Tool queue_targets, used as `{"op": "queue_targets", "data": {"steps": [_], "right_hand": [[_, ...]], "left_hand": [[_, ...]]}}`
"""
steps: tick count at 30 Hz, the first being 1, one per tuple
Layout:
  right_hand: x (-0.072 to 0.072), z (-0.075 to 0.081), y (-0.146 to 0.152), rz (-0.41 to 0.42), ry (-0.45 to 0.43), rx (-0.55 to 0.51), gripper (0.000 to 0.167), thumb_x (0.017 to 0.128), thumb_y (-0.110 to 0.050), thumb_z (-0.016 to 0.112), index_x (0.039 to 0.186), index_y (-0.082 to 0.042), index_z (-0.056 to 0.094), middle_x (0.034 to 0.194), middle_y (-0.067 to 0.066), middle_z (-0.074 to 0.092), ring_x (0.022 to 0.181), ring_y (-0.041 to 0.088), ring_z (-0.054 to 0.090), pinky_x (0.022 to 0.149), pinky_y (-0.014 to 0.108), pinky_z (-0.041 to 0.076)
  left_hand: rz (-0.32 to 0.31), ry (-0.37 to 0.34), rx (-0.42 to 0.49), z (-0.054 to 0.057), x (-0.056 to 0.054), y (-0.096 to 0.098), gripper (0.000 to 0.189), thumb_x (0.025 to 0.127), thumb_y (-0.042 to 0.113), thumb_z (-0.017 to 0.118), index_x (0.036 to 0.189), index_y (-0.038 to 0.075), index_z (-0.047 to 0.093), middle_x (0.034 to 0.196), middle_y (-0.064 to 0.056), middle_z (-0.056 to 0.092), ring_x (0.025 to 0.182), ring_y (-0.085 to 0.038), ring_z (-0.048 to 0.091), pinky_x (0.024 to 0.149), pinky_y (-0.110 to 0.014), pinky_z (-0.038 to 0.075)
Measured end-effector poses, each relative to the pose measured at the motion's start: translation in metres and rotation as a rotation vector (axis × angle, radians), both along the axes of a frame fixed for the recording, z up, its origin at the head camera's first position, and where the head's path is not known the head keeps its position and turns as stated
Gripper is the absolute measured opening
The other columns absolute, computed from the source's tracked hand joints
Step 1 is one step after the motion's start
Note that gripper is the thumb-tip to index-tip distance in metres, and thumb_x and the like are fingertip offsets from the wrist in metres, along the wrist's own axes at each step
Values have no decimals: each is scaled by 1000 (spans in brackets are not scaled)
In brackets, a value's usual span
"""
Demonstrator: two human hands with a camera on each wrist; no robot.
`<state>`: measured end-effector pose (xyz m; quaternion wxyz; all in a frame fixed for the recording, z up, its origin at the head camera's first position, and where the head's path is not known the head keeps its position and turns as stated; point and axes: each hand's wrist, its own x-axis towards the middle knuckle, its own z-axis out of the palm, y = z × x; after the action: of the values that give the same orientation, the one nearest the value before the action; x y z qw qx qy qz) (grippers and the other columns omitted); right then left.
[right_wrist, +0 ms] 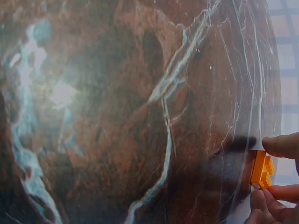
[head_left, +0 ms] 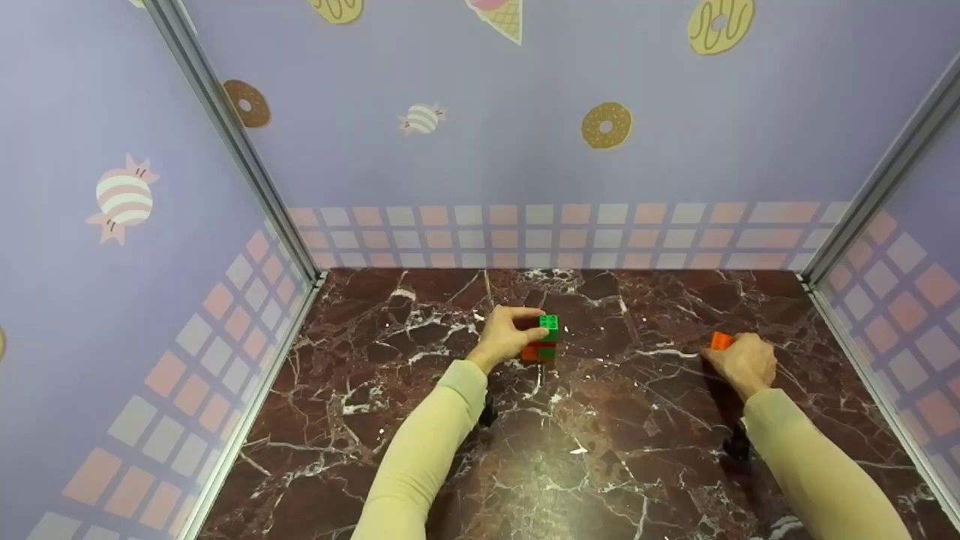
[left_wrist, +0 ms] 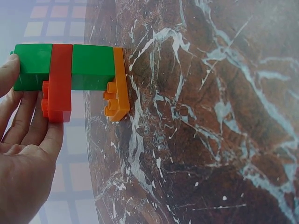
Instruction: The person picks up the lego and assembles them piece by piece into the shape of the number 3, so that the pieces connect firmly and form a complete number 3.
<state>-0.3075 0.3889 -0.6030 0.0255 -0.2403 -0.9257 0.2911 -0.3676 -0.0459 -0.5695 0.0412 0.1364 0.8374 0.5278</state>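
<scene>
Pinching with the left hand [head_left: 506, 337], only part-closed, the top green block [left_wrist: 35, 60] above a red block [left_wrist: 60, 84], a lower green block [left_wrist: 93, 65] and a bottom orange block [left_wrist: 122, 93], all stacked on the counter [head_left: 600, 420]. At three o'clock from these, well apart, gripping an orange brick [right_wrist: 260, 167] with the right hand [head_left: 742, 364], opened just to its width; unclear whether touching the counter.

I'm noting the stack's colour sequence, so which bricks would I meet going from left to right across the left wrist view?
Green end brick → red brick → second green brick → orange brick.
</scene>
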Motion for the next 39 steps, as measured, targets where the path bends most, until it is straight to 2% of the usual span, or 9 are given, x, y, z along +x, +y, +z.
{"op": "queue_targets", "data": {"steps": [13, 22, 31, 39], "right_hand": [[0, 0, 2, -3, -16, -31, 60, 92, -32, 82, 136, 7, 72, 135, 40, 70, 120, 58, 69, 98, 66, 60], [1, 0, 1, -7, 4, -42, 54, 92, -30, 79, 133, 5, 74, 136, 39, 71, 118, 55, 69, 96, 66, 59], [-2, 2, -1, 8, 41, -31, 49, 91, -27, 74, 129, 3, 76, 132, 37, 74, 117, 55, 70, 97, 65, 59], [-4, 7, -9, 53, 94, -11, 50, 92, -25, 73, 132, 5, 77, 130, 35, 76, 113, 54, 69, 98, 65, 56]], "left_hand": [[6, 12, -14, 0, 1, 0, 38, 96, 17, 91, 133, 11, 84, 123, -14, 86, 112, -28, 82, 104, -44, 67], [-14, 47, -18, -2, -2, 0, 38, 96, 17, 91, 132, 6, 84, 124, -16, 86, 114, -32, 82, 106, -48, 66], [-14, 15, -12, 4, 1, 2, 36, 97, 17, 89, 133, 11, 84, 123, -13, 86, 111, -27, 82, 103, -44, 67], [-26, 14, -9, 4, 1, 2, 36, 97, 13, 88, 132, 6, 82, 122, -15, 86, 111, -28, 82, 103, -45, 67]]}}
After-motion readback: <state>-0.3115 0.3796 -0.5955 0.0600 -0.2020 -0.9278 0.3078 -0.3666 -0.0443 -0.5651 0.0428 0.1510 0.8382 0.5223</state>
